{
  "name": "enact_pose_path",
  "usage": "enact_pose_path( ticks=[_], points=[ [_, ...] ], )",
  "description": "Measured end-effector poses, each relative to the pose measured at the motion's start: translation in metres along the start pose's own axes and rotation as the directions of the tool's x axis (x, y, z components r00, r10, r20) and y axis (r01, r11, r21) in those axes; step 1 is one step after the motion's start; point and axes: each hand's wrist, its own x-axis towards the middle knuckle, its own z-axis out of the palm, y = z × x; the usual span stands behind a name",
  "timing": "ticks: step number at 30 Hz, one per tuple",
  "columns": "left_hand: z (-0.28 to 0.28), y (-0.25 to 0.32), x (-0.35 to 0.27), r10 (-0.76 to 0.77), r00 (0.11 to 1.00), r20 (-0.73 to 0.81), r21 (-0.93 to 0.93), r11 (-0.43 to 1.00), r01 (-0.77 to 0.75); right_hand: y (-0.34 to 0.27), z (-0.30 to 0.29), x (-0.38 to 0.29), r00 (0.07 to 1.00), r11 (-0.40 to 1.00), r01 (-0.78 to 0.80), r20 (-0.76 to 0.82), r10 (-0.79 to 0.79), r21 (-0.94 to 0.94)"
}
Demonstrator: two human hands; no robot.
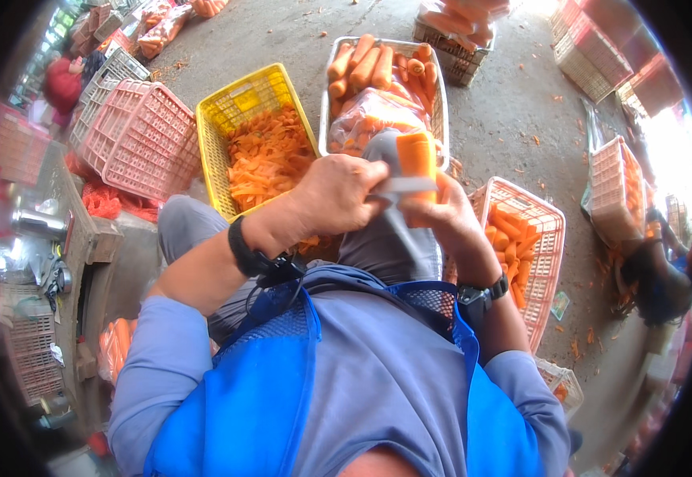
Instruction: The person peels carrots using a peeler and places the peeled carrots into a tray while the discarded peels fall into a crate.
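Note:
A thick orange carrot [416,156] stands nearly upright above my knee, with my right hand [444,203] wrapped around its lower part. My left hand [346,191] grips a peeling tool, whose pale flat blade [408,185] lies across the carrot's side. Motion blurs the tool, and its handle is mostly hidden in my fingers. Beyond my left hand is a yellow plastic crate [244,83] with a heap of orange carrot peelings [268,155]. A white crate [324,119] past my knee holds whole carrots [372,65] and a clear plastic bag of carrots [375,113].
A pink crate [551,250] of smaller carrots [510,238] stands at my right. Pink crates [143,137] and a wooden bench [77,238] with metal items line the left. Other people [62,83] [659,280] are at both edges. Scraps dot the concrete floor [513,119].

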Motion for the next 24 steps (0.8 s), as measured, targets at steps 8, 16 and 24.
enact_pose_path(
  ticks=[8,16,24],
  points=[
    [0.003,0.002,0.024,0.124,0.896,0.427,-0.300,0.954,0.011,0.011,-0.017,-0.028,0.991,0.953,-0.090,-0.068,0.115,0.289],
    [0.023,0.023,0.058,0.198,0.948,0.251,-0.370,0.924,-0.095,0.011,-0.038,-0.075,0.944,0.924,-0.086,-0.267,0.195,0.372],
    [0.077,0.059,0.094,0.340,0.908,0.245,-0.149,0.938,-0.312,0.020,-0.044,-0.098,0.858,0.953,0.101,-0.510,0.063,0.287]
  ],
)
